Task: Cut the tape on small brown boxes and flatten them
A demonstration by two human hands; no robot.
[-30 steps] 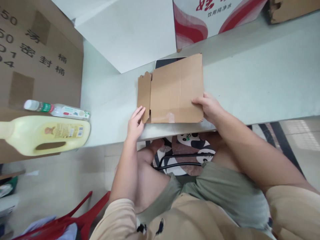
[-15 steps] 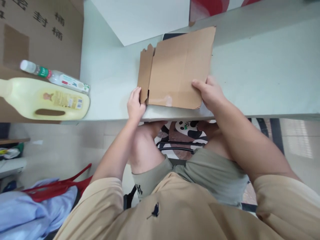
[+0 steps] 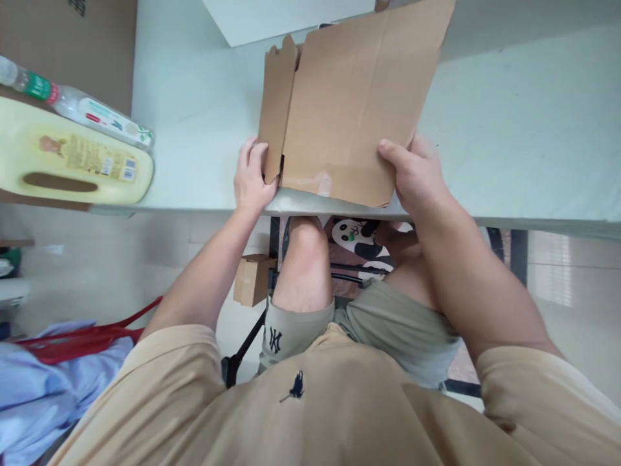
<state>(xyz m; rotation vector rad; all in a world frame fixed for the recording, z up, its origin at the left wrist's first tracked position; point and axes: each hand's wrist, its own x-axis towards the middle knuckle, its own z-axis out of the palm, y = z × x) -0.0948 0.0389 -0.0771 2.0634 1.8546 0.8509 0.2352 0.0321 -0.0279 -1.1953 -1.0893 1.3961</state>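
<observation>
A flattened brown cardboard box [image 3: 349, 103] is tilted up off the pale table [image 3: 509, 149] near its front edge. My left hand [image 3: 251, 178] pinches the narrow side flap at the box's lower left corner. At the lower right corner my right hand [image 3: 417, 175] grips the box, thumb on top and fingers behind. A dark flat object behind the box is almost wholly hidden.
A large yellow jug [image 3: 72, 165] and a clear plastic bottle [image 3: 82, 110] lie at the table's left, against a big brown carton [image 3: 63, 39]. A white sheet [image 3: 281, 16] leans at the back. A small cardboard box [image 3: 252, 279] sits on the floor beneath; a red chair [image 3: 82, 340] stands lower left.
The box has been lifted from flat on the table to tilted up toward me. My left hand closed on the side flap; my head dropped closer.
</observation>
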